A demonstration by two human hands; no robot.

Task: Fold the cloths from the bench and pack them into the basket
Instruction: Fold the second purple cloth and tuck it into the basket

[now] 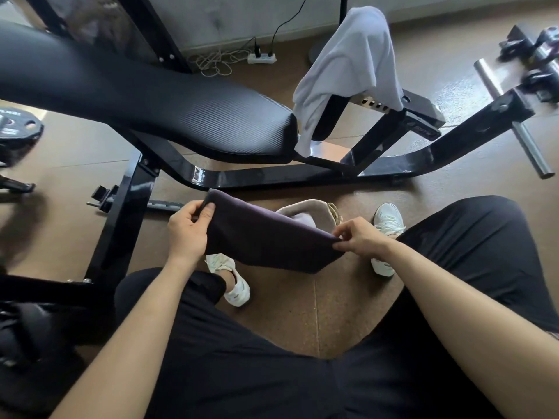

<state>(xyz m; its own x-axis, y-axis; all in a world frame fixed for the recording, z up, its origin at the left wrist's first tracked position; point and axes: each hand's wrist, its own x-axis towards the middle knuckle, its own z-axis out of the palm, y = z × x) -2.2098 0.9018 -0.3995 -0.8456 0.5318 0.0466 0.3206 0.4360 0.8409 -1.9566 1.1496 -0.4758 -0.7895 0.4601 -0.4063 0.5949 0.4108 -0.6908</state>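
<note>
A dark purple cloth (266, 240) is stretched flat in the air between my hands, above the floor in front of my knees. My left hand (189, 229) pinches its far left corner. My right hand (360, 237) pinches its right corner. Behind and under the cloth stands a beige basket (314, 211) with a rope handle; a pale cloth lies inside it, mostly hidden. A white cloth (351, 65) hangs draped over the raised pad at the end of the black bench (151, 95).
The bench's black steel frame (272, 176) runs across the floor just beyond the basket. A weight plate (18, 128) lies at the left, dumbbells (541, 52) at the far right, a power strip (261, 58) with cables by the wall. My white shoes flank the basket.
</note>
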